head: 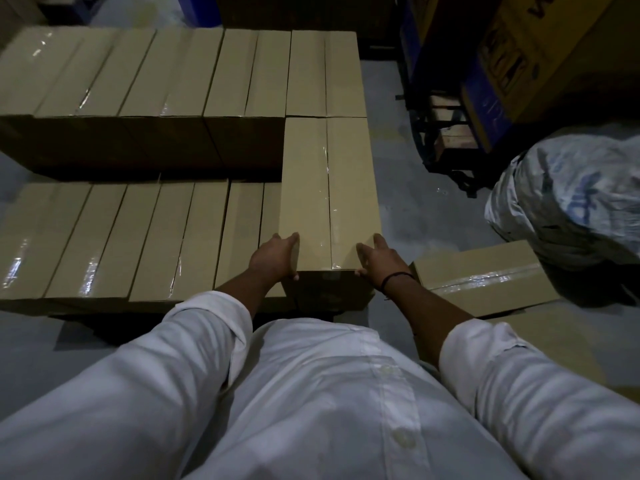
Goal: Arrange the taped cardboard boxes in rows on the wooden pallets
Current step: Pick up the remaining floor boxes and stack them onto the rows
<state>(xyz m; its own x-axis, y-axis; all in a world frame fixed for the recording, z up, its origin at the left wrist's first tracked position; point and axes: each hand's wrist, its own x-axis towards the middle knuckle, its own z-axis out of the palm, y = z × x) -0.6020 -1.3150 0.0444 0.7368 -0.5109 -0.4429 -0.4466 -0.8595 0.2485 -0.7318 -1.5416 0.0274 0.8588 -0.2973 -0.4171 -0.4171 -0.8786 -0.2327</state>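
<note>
Head view: left hand (pixel 275 255) and right hand (pixel 380 264), fingers (pixel 290 239) clamped on taped box (pixel 329 195), loose box (pixel 485 276) just right.

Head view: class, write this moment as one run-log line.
left hand: holds box, near-left corner | right hand: holds near-right corner | box: right end, above front row

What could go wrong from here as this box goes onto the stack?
1. The box is gripped only at its near corners by the left hand and right hand, so its far end could skew or slip.
2. The left hand curls round the edge just above the lower row and may get pinched as the box settles.
3. A loose box lies on the floor to the right, a likely trip hazard.
</note>
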